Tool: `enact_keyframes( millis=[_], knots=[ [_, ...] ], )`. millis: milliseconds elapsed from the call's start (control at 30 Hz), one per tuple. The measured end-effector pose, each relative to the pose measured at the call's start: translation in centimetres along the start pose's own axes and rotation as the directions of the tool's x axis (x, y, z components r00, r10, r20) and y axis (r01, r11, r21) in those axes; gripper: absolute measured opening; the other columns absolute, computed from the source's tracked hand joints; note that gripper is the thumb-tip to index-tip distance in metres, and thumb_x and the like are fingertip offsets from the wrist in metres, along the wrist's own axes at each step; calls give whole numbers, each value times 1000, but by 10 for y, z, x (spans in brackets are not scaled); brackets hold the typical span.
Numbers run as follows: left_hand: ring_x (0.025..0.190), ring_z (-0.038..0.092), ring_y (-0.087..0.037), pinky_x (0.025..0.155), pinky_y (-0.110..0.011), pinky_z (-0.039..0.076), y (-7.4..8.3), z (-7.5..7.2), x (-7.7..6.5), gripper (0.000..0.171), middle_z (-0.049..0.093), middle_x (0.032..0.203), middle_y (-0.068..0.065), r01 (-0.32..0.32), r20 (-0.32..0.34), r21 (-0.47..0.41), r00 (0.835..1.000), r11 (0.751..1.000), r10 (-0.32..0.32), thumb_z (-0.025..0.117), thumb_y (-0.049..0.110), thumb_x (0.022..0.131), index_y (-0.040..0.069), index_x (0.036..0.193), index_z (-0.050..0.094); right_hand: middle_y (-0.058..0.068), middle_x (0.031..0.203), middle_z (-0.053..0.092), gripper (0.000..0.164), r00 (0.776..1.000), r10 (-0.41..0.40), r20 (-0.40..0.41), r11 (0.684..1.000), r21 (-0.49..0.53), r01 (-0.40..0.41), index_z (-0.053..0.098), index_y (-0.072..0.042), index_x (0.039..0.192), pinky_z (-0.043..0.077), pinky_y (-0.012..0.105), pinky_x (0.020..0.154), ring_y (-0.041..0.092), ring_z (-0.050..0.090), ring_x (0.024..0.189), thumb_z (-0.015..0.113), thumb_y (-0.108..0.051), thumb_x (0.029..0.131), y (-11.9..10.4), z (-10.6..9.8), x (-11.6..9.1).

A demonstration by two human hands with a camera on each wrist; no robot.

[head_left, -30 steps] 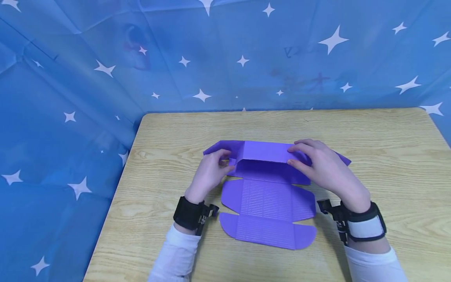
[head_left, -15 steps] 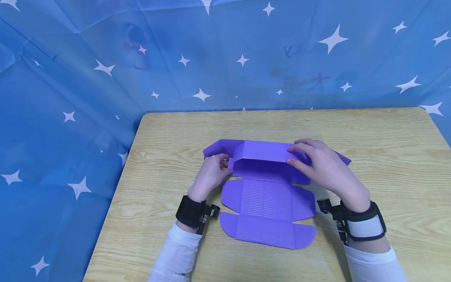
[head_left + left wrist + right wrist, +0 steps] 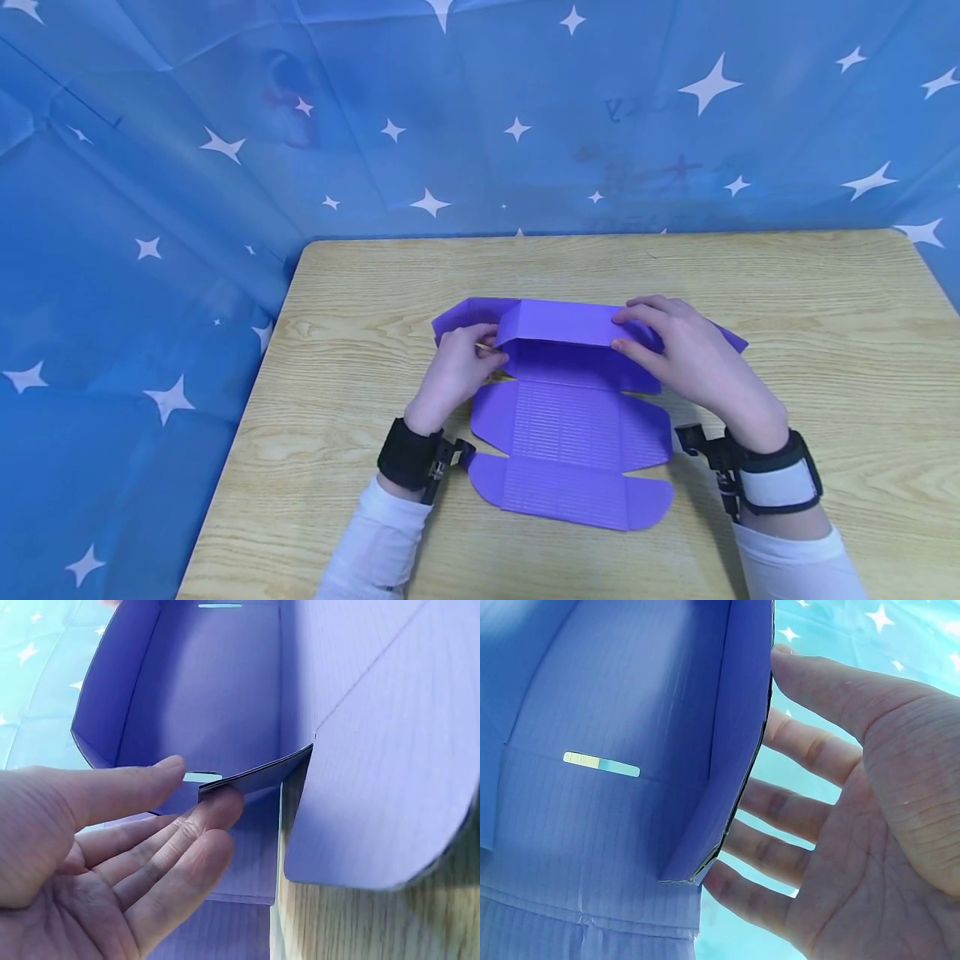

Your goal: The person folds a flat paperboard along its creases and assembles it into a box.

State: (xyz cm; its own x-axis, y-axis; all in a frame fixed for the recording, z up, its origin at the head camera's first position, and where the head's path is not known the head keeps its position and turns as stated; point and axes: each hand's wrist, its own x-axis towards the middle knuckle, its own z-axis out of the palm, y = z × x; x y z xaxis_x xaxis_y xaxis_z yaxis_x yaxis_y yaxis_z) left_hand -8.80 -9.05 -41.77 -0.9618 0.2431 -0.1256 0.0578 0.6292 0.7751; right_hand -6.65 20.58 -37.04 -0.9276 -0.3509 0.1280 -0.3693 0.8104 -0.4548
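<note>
A purple cardboard box (image 3: pixel 566 425), partly unfolded, lies on the table. Its far part is raised, with one panel (image 3: pixel 566 321) folded over toward the near side. At the raised part's left end is my left hand (image 3: pixel 453 367). In the left wrist view its fingertips touch a small side flap (image 3: pixel 262 771) from below, while the thumb lies apart above it. My right hand (image 3: pixel 693 354) holds the right end of the folded panel. The right wrist view shows the thumb at the cardboard edge (image 3: pixel 739 750) and the other fingers partly hidden behind it.
The wooden table (image 3: pixel 825 333) extends around the box on every side. Behind it and to the left hangs a blue cloth (image 3: pixel 480 108) with white stars. Black wrist straps with small cameras sit on both wrists, the left camera (image 3: pixel 463 452) close to the box's near-left flap.
My left hand has shifted a little to the right, and the left side flap has turned inward with it. The right hand and the rest of the box look still.
</note>
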Motion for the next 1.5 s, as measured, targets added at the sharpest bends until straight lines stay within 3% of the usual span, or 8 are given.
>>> enact_keyframes(
  millis=[200, 400, 700, 1033, 1300, 1500],
  knots=[
    [78, 76, -16, 63, -17, 51, 1, 2, -1, 33, 82, 110, -14, -46, -37, 2, 998, 999, 46, 74, 12, 97, 3, 128, 74, 23, 131, 70, 32, 1000, -5, -4, 1000, 2, 5, 73, -8, 127, 51, 63, 107, 45, 63, 126, 73, -25, 100, 1, 1, -2],
    [84, 77, -19, 66, -21, 56, 0, 5, -1, 33, 82, 109, -14, -78, -50, 43, 995, 996, 81, 72, 12, 99, 2, 130, 74, 23, 131, 70, 32, 1000, -6, -5, 1000, 3, 6, 74, -8, 127, 51, 63, 107, 45, 63, 126, 73, -24, 100, 0, 2, -2],
    [92, 80, -24, 77, -32, 65, 2, 12, 0, 35, 81, 105, -15, -118, -14, 130, 993, 984, 121, 73, 11, 97, -3, 129, 72, 23, 131, 69, 31, 1000, -13, -6, 1000, -5, 13, 74, -7, 125, 53, 62, 105, 45, 65, 124, 74, -23, 99, -4, 3, -2],
    [99, 78, -27, 87, -34, 64, 4, 11, -2, 55, 72, 114, -18, -154, 91, 156, 986, 976, 141, 79, 2, 91, -4, 143, 62, 22, 130, 69, 31, 1000, -15, -1, 1000, -6, 15, 73, -7, 125, 54, 61, 104, 43, 66, 123, 75, -23, 98, -5, 4, -2],
    [99, 81, -29, 85, -35, 66, 1, 12, -1, 44, 77, 120, -21, -155, 8, 118, 988, 981, 155, 78, -1, 90, -6, 133, 69, 23, 131, 69, 30, 1000, -17, -1, 1000, -16, 17, 74, -7, 122, 52, 63, 106, 46, 64, 125, 77, -22, 96, -8, 5, -1],
    [98, 81, -29, 85, -36, 67, 3, 13, 0, 37, 79, 118, -20, -144, -3, 115, 989, 983, 146, 78, -1, 90, -5, 126, 73, 21, 128, 70, 30, 1000, -24, 1, 1000, -21, 24, 74, -7, 122, 54, 60, 103, 43, 66, 121, 78, -22, 95, -10, 5, 0]
  ],
)
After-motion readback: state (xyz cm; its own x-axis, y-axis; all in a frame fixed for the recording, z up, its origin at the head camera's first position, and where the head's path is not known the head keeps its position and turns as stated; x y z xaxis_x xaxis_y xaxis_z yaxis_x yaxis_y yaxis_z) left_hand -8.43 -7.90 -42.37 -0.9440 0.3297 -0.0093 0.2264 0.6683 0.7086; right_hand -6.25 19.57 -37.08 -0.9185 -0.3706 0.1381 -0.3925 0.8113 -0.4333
